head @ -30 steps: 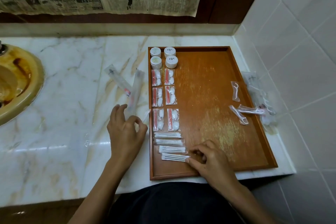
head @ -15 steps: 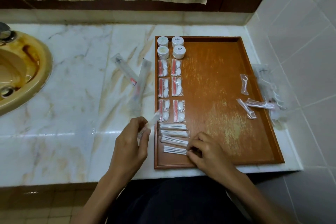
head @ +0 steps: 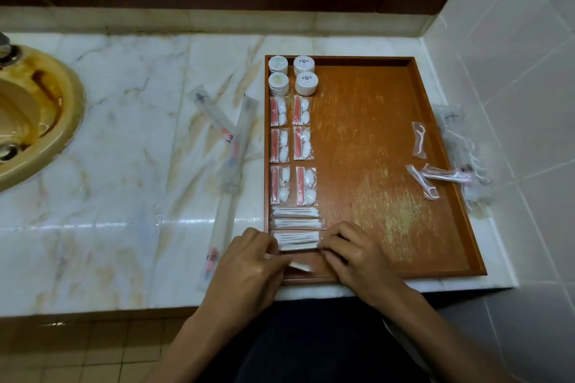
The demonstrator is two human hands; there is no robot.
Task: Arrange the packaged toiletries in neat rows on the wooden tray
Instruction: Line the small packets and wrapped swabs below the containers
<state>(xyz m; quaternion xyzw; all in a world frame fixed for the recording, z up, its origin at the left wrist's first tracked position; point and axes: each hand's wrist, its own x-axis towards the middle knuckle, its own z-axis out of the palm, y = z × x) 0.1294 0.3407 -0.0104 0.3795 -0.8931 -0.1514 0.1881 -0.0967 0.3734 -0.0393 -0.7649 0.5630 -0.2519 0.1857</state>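
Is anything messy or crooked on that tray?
Yes. The left side sits in tidy rows, but three floss picks on the right of the tray lie scattered at different angles, and one razor hangs over the rim. The sink looks rust-stained too.

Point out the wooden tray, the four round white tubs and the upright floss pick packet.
wooden tray (head: 367, 140): head view, bare floor.
round white tubs (head: 306, 81): head view, lid of near right tub.
floss pick packet (head: 419, 140): head view, packet's middle.

The sink (head: 37, 121) is cut off left; hands hide the nearest packet (head: 300, 266).
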